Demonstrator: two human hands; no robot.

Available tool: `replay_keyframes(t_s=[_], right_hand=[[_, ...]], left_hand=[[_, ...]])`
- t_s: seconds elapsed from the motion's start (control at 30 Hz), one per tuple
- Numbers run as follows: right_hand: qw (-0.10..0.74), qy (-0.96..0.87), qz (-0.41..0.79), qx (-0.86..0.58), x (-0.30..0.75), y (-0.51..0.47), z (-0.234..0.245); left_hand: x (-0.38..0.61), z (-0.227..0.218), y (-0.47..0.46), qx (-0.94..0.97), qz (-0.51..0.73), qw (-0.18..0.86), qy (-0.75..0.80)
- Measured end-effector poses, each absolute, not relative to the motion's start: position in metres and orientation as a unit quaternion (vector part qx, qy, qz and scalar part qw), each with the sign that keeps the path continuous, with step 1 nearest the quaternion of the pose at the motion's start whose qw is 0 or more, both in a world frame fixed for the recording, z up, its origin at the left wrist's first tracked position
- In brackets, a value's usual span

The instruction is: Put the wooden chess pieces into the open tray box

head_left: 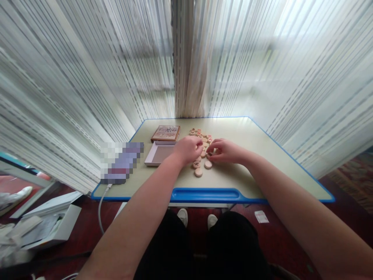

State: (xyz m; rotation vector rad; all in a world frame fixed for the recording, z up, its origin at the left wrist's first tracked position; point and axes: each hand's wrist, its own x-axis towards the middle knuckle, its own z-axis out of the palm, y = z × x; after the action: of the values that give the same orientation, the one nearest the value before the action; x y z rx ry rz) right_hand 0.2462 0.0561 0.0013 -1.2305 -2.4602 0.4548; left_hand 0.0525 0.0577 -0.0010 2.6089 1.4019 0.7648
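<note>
Several round wooden game pieces (201, 137) with red and dark characters lie scattered on the pale desk (256, 144). My left hand (188, 149) rests curled over the pile, fingers closed on pieces I cannot single out. My right hand (225, 151) sits just right of it, fingers pinched together on a small piece near the pile's edge. Three loose pieces (199, 172) lie closest to me, just below both hands. An open shallow box tray (159, 153) stands left of my left hand, with its printed lid (165, 133) behind it.
A pixelated flat object (121, 162) with a white cable lies at the desk's left edge. The desk has a blue rim with a front groove (204, 193). Striped curtains surround it. Open white boxes (46, 225) sit on the floor at left; a paper scrap (261, 216) lies under the desk.
</note>
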Motion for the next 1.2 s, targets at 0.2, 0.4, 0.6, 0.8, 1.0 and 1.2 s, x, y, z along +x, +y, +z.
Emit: replay_keyframes(t_s=[0.2, 0.4, 0.6, 0.8, 1.0, 1.2], right_hand=[[0.218, -0.861, 0.147, -0.435, 0.249, 0.059, 0.001], [0.242, -0.841, 0.070, -0.479, 0.257, 0.064, 0.000], [0.176, -0.861, 0.109, -0.464, 0.253, 0.054, 0.007], [0.173, -0.871, 0.138, -0.439, 0.250, 0.055, 0.003], [0.187, -0.880, 0.149, -0.411, 0.249, 0.055, 0.002], [0.191, -0.864, 0.116, -0.452, 0.248, 0.053, 0.004]], left_hand=[[0.052, -0.001, 0.059, 0.862, 0.227, 0.024, 0.452], [0.053, -0.005, 0.058, 0.889, 0.201, 0.036, 0.409], [0.054, -0.006, 0.058, 0.889, 0.186, 0.038, 0.416], [0.054, -0.005, 0.057, 0.893, 0.178, 0.035, 0.412], [0.054, -0.005, 0.056, 0.892, 0.186, 0.030, 0.411], [0.056, -0.003, 0.055, 0.889, 0.174, 0.017, 0.424]])
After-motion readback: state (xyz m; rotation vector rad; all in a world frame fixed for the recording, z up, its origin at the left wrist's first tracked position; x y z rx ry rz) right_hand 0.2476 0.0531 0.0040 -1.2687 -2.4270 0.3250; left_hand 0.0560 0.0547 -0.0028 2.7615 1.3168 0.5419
